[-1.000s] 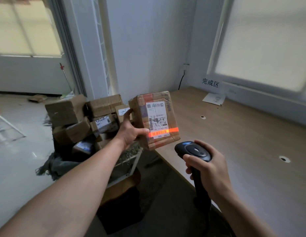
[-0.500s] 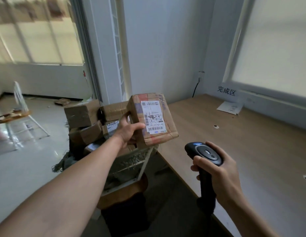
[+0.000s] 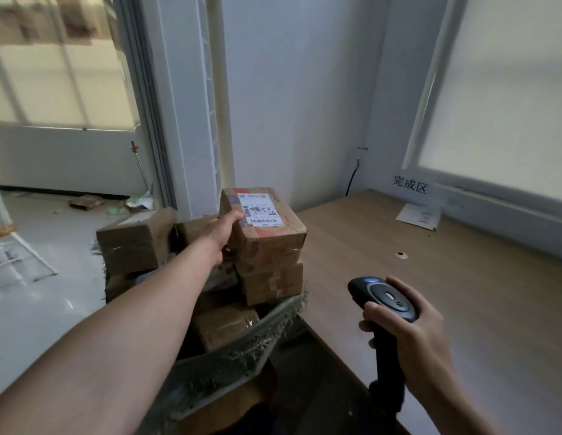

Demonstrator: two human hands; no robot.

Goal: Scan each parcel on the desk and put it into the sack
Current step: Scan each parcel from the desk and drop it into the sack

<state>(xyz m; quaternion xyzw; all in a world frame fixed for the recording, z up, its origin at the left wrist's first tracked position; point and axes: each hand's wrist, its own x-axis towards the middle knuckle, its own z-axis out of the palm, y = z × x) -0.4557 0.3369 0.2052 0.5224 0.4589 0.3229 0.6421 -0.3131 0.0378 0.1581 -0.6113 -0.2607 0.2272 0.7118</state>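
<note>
Landmark: sack (image 3: 235, 356), greenish woven, frayed rim, mouth open. All places below are given from it.
Step in hand: deposit, by my reading. No scan line shows on the label (image 3: 261, 213), and the parcel is already over the sack.
Parcel (image 3: 267, 237): brown carton, label face up, at the top of the heap that rises out of the sack mouth. It sits on or just above another carton (image 3: 270, 282); contact cannot be confirmed.
Left hand (image 3: 224, 235): reached out over the sack and grasping the parcel by its left side, thumb on the top face beside the label.
Right hand (image 3: 421, 337): to the right of the sack, clenched round the handle of the scanner (image 3: 384, 301), whose head points up and away from the label (idle, I judge).
Desk (image 3: 446, 293): runs along the right of the sack, its near edge just beside the rim.
Other cartons: one large one (image 3: 132, 240) on the far left of the heap and one lower down (image 3: 226, 324) inside the rim.
Fill state: cartons stand well above the rim, so the sack looks nearly full.
Next move calls for: seating the parcel flat on the carton beneath before the fingers let go, since a tilted set-down could slide off the heap. Then the left hand goes for another parcel and the scanner comes back up.
</note>
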